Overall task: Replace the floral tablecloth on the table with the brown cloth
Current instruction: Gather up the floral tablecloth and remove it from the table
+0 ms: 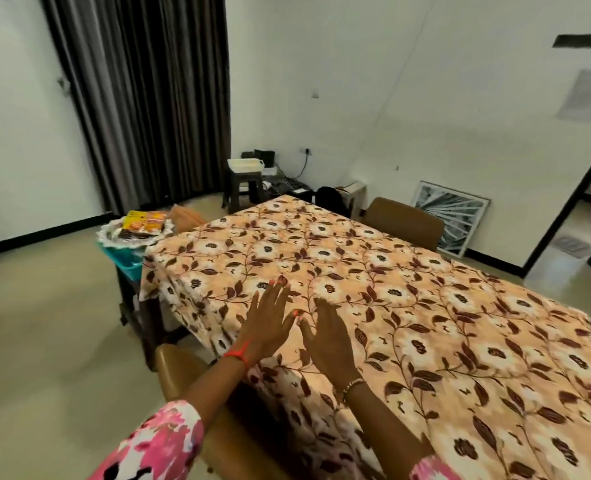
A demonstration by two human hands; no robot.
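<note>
Head view: the floral tablecloth (408, 282) covers the whole surface (214, 226). Its long axis runs from centre-left of the frame to the lower right, and its hem hangs down the near edge below the wrists. Open floor fills the left of the frame. One brown chair (178, 370) sits tight under the forearms, and another (405, 221) stands at the far side. At upper left a side stand holding a tray (131, 237) touches the cloth's corner. Just behind it is a folded tan bundle (186, 216), possibly the brown cloth, though I cannot tell. The left grip (270, 320) and right grip (330, 339) lie flat on the cloth, fingers straight, holding nothing. The left one is nearer that hanging corner, so it is probably the one to start lifting.
</note>
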